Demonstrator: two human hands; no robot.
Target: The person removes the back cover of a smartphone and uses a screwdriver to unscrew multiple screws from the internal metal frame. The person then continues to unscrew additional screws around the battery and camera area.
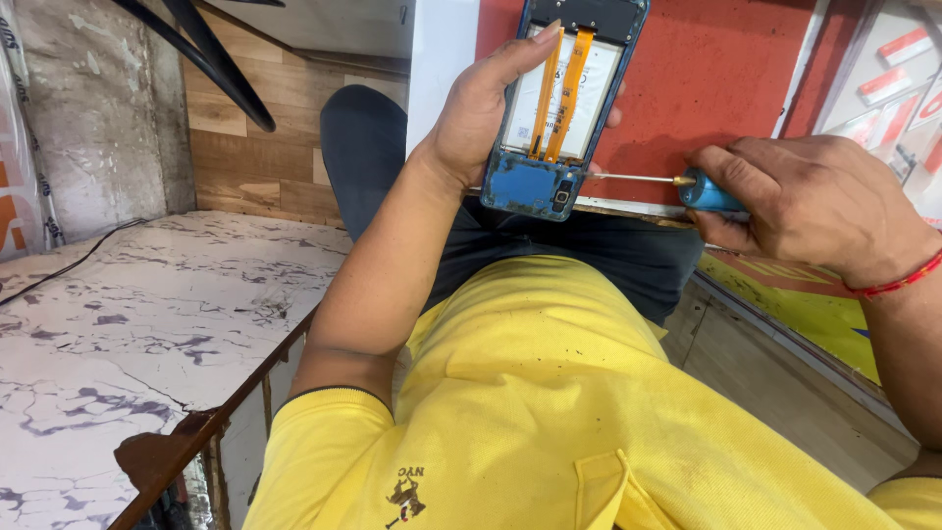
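Note:
My left hand [481, 108] grips an opened phone [569, 98] with its back cover off, showing a white battery, two orange flex cables and a blue frame. The phone is held upright over the red surface, camera end toward me. My right hand [805, 201] is closed around a blue-handled screwdriver [706, 189]. Its thin metal shaft points left and its tip touches the phone's lower right edge near the camera module.
A red work surface [716, 69] lies ahead under the phone. A white marbled slab [137, 334] with a rusty metal edge sits at the left. Black cables [211, 64] hang at the upper left. Card packets [893, 83] lie at the upper right.

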